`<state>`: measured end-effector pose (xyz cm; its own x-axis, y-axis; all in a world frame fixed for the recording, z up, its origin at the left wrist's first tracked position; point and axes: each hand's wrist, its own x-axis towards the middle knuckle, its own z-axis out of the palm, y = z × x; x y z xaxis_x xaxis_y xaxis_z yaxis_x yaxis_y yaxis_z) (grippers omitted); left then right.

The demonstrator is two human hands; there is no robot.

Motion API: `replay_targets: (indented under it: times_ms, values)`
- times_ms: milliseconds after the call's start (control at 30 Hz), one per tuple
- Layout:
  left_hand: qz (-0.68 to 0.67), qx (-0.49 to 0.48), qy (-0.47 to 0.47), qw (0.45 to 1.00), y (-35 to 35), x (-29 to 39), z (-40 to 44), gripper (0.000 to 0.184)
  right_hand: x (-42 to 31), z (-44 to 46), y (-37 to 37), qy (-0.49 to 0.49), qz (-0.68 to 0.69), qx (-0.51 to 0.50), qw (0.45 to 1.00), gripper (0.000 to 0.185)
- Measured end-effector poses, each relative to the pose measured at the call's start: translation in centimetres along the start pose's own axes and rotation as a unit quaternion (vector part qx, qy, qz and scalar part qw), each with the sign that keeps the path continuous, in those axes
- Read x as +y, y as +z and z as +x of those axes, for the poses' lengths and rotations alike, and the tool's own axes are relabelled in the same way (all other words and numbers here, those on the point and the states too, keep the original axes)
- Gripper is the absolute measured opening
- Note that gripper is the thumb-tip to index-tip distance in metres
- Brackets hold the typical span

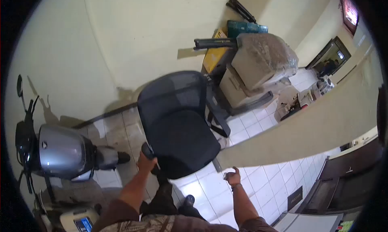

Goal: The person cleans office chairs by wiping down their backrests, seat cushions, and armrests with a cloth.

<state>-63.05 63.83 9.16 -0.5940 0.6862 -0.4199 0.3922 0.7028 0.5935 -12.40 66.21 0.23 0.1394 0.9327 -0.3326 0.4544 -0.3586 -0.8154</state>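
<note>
A black office chair (178,139) with a mesh backrest stands in front of me, its seat facing my body. My left hand (146,161) is closed around the chair's left armrest (148,151). Off the chair's right front corner, my right hand (232,177) hangs apart from the seat, its fingers curled. A small pale thing shows at its fingertips, too small to name. The chair's base is mostly hidden under the seat.
A grey scooter (62,151) stands at the left by the wall. Behind the chair are a plastic-wrapped beige machine (262,62), a yellow box (216,56) and a green box (246,27). A pale partition (299,122) juts in from the right. A doormat (295,198) lies on the tiles.
</note>
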Motion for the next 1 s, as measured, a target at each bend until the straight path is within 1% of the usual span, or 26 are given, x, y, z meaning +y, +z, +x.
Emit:
replay_targets:
  times_ms: [33,67,100,167,267,300,367,433,467,500,567,633,700,767,800,833,900,933,1000]
  values:
    - [0.023,0.003,0.015,1.000,0.5,-1.1,1.4,0.094,-3.4,1.8,0.1,0.001,-0.146,0.033,0.989,0.062]
    - [0.049,0.001,0.026,0.998,1.2,-2.6,2.1,0.093,-6.2,3.5,0.5,0.011,-0.183,0.040,0.982,0.064]
    - [0.051,-0.007,0.029,0.998,1.6,-3.6,2.4,0.093,-8.4,5.6,1.0,0.017,-0.182,0.040,0.982,0.066]
    - [0.027,0.011,0.014,0.999,2.1,-3.8,3.3,0.089,-12.0,8.8,2.1,0.036,-0.176,0.047,0.983,0.069]
    - [0.032,-0.026,0.047,0.998,1.0,-3.5,4.1,0.087,-15.0,12.5,4.3,0.075,-0.167,0.060,0.981,0.075]
    - [0.041,-0.038,0.057,0.997,0.5,-3.4,4.2,0.087,-15.5,13.3,5.3,0.092,-0.163,0.063,0.980,0.077]
    - [0.059,-0.014,0.074,0.995,-0.1,-3.0,4.5,0.085,-16.7,14.3,7.2,0.130,-0.159,0.067,0.976,0.081]
    - [0.049,-0.019,0.103,0.993,0.4,-3.6,6.4,0.083,-17.9,15.3,9.0,0.156,-0.151,0.067,0.974,0.085]
    - [0.036,-0.013,0.112,0.993,0.3,-4.1,6.5,0.082,-18.1,15.8,9.5,0.163,-0.150,0.066,0.973,0.087]
    - [0.042,-0.017,0.110,0.993,0.3,-4.3,7.2,0.082,-18.5,16.7,10.1,0.140,-0.137,0.060,0.979,0.095]
    - [0.054,-0.016,0.138,0.989,-0.8,-3.0,7.9,0.079,-17.3,19.4,11.2,0.142,-0.204,0.089,0.965,0.091]
    - [0.090,-0.005,0.124,0.988,-1.6,-2.2,7.8,0.078,-13.5,22.2,11.0,0.119,-0.174,0.101,0.972,0.084]
    - [0.117,0.013,0.121,0.986,-1.8,-2.0,8.6,0.077,-19.7,19.4,11.7,0.172,-0.149,0.075,0.971,0.081]
    - [0.131,0.036,0.136,0.981,-1.8,-2.8,9.3,0.076,-17.6,20.8,12.8,0.137,-0.137,0.103,0.976,0.082]
    - [0.146,0.028,0.131,0.980,-1.9,-3.2,9.6,0.078,-17.1,21.5,13.1,0.150,-0.120,0.098,0.976,0.083]
    - [0.153,0.028,0.130,0.979,-1.9,-3.6,9.7,0.078,-20.3,20.7,12.9,0.207,-0.061,0.056,0.975,0.084]
    - [0.138,0.073,0.131,0.979,-1.6,-4.0,10.1,0.077,-18.3,22.3,14.3,0.113,-0.098,0.099,0.984,0.085]
    - [0.141,0.078,0.131,0.978,-2.0,-3.3,10.4,0.077,-18.7,23.0,14.6,0.112,-0.093,0.096,0.985,0.085]
    - [0.086,0.043,0.113,0.989,-3.2,-1.2,10.9,0.074,-20.1,24.6,15.4,0.148,0.007,0.070,0.986,0.085]
